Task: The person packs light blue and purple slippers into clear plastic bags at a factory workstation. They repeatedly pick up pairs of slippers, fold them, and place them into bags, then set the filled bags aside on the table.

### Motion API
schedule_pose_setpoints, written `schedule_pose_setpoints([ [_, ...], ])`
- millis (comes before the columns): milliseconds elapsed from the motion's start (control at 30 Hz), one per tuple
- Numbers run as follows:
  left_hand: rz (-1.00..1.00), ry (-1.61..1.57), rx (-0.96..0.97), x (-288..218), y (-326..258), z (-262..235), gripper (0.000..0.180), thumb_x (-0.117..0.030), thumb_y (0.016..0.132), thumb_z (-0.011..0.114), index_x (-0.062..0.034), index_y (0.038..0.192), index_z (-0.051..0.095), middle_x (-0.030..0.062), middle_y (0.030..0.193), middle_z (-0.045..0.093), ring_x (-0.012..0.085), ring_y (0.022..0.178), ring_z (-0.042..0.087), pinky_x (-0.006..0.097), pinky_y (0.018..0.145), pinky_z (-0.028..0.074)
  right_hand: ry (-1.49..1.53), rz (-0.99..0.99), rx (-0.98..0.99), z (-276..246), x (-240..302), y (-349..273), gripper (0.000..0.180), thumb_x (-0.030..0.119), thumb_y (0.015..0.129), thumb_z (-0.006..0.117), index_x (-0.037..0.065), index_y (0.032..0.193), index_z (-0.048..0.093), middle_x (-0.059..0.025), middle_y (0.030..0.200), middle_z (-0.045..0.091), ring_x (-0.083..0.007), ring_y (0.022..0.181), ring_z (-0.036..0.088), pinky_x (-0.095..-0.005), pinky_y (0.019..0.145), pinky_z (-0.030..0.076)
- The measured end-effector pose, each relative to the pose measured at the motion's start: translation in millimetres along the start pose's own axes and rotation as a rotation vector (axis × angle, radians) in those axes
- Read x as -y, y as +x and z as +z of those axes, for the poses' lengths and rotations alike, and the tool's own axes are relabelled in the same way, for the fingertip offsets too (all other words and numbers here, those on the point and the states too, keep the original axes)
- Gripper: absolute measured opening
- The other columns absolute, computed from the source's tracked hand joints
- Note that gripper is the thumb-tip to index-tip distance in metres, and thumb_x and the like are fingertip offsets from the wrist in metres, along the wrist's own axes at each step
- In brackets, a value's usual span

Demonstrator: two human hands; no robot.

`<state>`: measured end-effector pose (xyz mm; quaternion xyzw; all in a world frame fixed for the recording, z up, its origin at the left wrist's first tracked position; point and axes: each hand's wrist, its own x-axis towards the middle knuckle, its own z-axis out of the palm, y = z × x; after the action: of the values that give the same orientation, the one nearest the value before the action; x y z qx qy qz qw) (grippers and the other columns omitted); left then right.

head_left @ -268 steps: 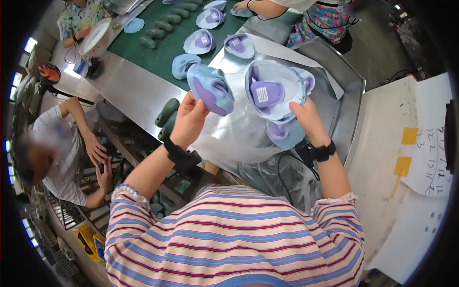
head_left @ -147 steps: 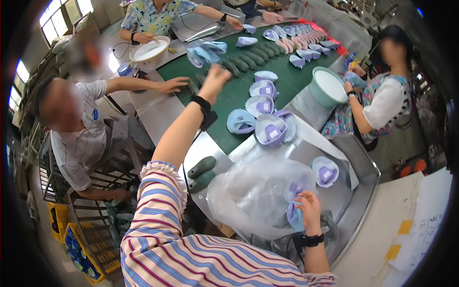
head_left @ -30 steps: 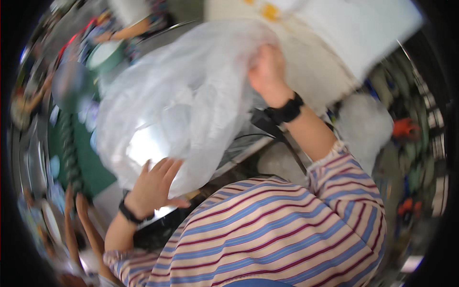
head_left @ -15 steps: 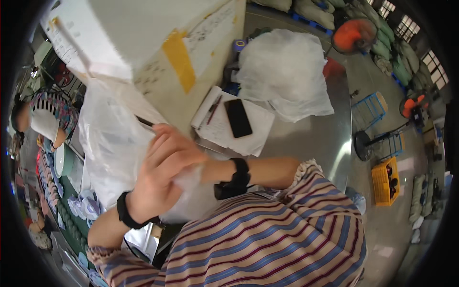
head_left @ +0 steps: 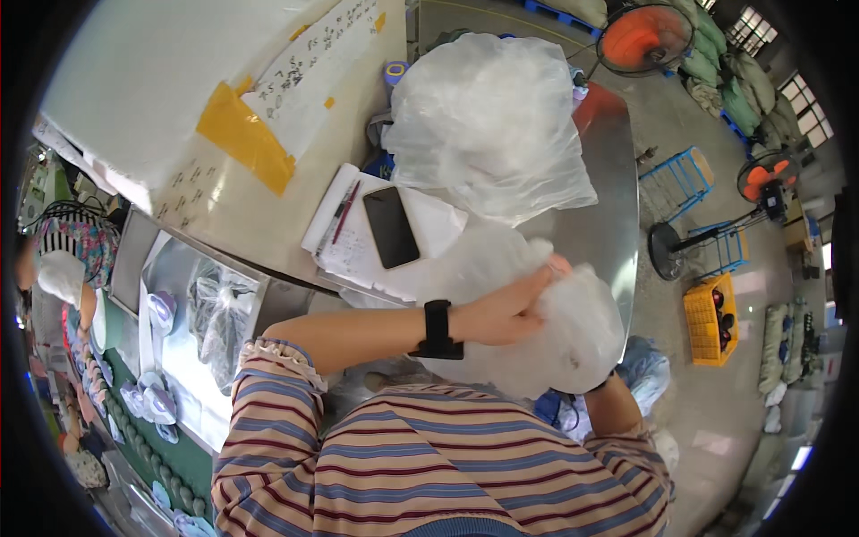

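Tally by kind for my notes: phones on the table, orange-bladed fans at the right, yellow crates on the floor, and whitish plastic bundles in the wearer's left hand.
Phone: 1
Orange-bladed fans: 2
Yellow crate: 1
Whitish plastic bundle in the left hand: 1
Total: 5

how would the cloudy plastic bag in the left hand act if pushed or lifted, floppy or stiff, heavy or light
Probably floppy: the cloudy plastic bag bunches up beside the left hand. It is likely light for its size, since the film looks thin and translucent. If pushed, it would probably crumple rather than roll, having no firm shape.
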<state>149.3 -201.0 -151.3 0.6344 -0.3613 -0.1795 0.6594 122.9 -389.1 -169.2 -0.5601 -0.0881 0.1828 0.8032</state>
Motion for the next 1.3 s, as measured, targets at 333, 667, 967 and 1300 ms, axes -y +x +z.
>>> schedule_pose_setpoints([
  [333,-0.111,1.721,-0.152,96,43,-156,0.042,-0.021,0.075,0.059,-0.012,0.115,0.053,0.0144,0.135,0.034,0.0355,0.125,0.03,0.052,0.1,0.025,-0.208,0.248,-0.173,-181,-7,6,0.039,0.017,0.088,0.048,0.0,0.123,0.046,-0.0128,0.117,0.054,-0.0193,0.105,0.053,-0.0308,0.093,0.04],
  [667,0.35,1.779,-0.102,58,72,-149,0.047,-0.021,0.074,0.058,-0.0087,0.118,0.049,0.0097,0.116,0.052,0.0263,0.111,0.046,0.049,0.098,0.029,-0.777,0.005,0.662,-115,47,157,0.06,0.025,0.071,0.069,0.002,0.122,0.048,-0.0104,0.117,0.055,-0.0155,0.105,0.052,-0.0315,0.094,0.038],
  [967,0.138,0.474,-0.856,-41,141,-169,0.036,-0.029,0.087,0.044,-0.0026,0.068,0.059,0.0132,0.058,0.057,0.0316,0.056,0.057,0.038,0.057,0.044,-0.433,0.087,0.363,-88,47,130,0.037,0.019,0.079,0.061,0.001,0.111,0.056,-0.0081,0.106,0.06,-0.0189,0.099,0.055,-0.0327,0.087,0.043],
  [1300,0.171,0.863,-0.275,-97,91,-92,0.025,-0.024,0.088,0.05,-0.0036,0.079,0.061,0.0109,0.081,0.054,0.0274,0.075,0.054,0.036,0.068,0.044,-0.344,-0.398,-0.235,-55,90,272,0.035,0.017,0.078,0.06,0.001,0.109,0.056,-0.0092,0.104,0.06,-0.0211,0.098,0.055,-0.0337,0.086,0.043],
])
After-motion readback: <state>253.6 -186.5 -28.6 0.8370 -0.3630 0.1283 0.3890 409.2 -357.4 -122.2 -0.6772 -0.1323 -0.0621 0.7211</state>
